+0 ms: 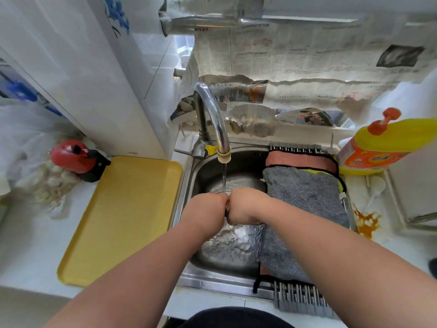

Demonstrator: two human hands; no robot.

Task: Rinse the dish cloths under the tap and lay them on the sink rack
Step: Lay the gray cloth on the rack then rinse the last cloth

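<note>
Two hands, left (205, 207) and right (246, 205), fists touching under the tap (212, 114), mid-sink (201, 169). Both are clenched, seemingly wringing a dark cloth (227, 209); only a sliver shows between them. Water is running, with the stream landing just behind the knuckles.

Risks, as judged:
- The grey cloth (305, 204) hangs off the rack's left edge into the sink, touching or just under the right forearm. Pulling the arm back could drag it off.
- The rack (300, 301) is nearly covered, so the next cloth may have to go on top of the others.
- An orange stain (366, 223) on the desk sits just beside the rack's right edge and would soil a cloth laid too far over.
- Hard wringing could splash over the sink's front rim.

Counts:
- hands 2
- tap 1
- rack 1, spanning the sink's right side
- cloths on the rack: grey 1 and pink (300, 159) 1, plus a yellow-green edge (314, 172) between them, possibly a third
- held cloth 1
- bottle (383, 147) 1, at the desk's right back
- yellow tray (118, 221) 1, on the desk to the left
</note>
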